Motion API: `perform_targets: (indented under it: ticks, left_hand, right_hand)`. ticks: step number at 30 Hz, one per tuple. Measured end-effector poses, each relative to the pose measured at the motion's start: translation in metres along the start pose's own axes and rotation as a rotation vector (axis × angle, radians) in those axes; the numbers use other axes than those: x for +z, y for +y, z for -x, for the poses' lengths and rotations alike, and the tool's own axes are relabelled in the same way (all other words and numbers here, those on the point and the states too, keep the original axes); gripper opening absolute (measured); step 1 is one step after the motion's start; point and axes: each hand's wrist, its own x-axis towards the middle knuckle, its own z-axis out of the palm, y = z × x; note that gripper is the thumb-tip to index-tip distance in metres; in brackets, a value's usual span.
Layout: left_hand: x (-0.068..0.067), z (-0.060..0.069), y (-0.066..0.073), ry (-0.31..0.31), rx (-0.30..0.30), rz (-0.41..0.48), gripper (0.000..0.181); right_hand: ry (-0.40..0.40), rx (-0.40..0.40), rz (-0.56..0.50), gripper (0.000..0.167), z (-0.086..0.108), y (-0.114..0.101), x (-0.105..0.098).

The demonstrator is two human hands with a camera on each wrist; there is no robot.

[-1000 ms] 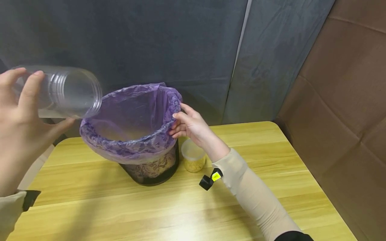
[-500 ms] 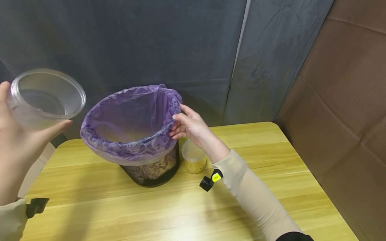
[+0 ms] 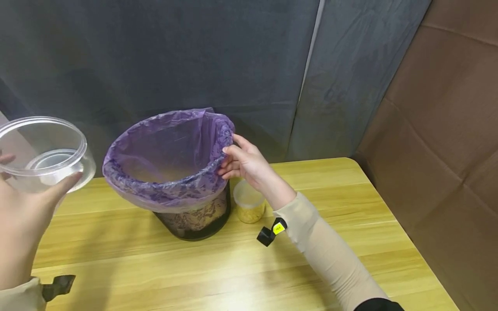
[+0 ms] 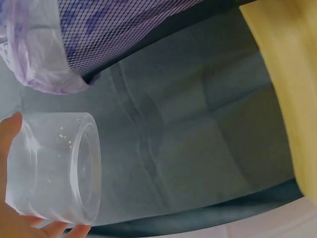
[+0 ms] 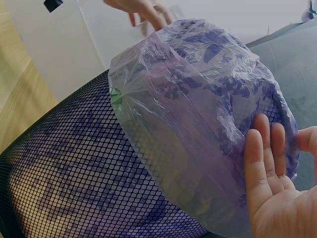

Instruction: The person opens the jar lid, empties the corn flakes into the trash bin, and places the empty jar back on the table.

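My left hand holds a clear plastic jar by its side, left of the bin, its open mouth facing up and tilted slightly. A few pale yellow crumbs cling to the jar wall in the left wrist view. With thumb and fingers, my right hand grips the right rim of a black mesh wastebasket. A purple bin bag lines the basket and is folded over its rim. Close beside it, under my right hand, stands a small lidded tub of yellow flakes.
The wastebasket stands toward the back of a wooden table. Grey curtain-like panels rise behind the table, and a brown fabric wall runs along the right. The table ends at the left, below the jar.
My left hand has turned the jar from lying sideways at the bag's rim to mouth up, moving it left and down, away from the bin. My right hand keeps its place.
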Motion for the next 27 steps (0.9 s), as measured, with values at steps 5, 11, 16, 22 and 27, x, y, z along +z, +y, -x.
perform_targets:
  ticks: [5,11,16,22,27]
  left_hand:
    - [0.0,0.014,-0.009,-0.015,-0.052,-0.04,0.097]
    - [0.001,0.028,-0.021,-0.07,-0.078,-0.025,0.112]
    - [0.002,0.039,-0.027,-0.122,-0.212,-0.066,0.107]
    - [0.008,0.054,-0.036,-0.224,-0.376,-0.132,0.101]
    - [0.012,0.066,-0.045,-0.259,-0.373,-0.109,0.104]
  right_hand:
    - [0.002,0.006,-0.001,0.06,0.001,-0.001,0.0]
    - [0.001,0.003,0.0,0.059,0.0,-0.001,-0.001]
    - [0.002,0.0,0.0,0.059,-0.001,-0.001,-0.002]
    - [0.006,-0.003,0.006,0.057,-0.001,-0.001,-0.002]
    - [0.001,0.003,0.004,0.056,0.0,-0.001,-0.002]
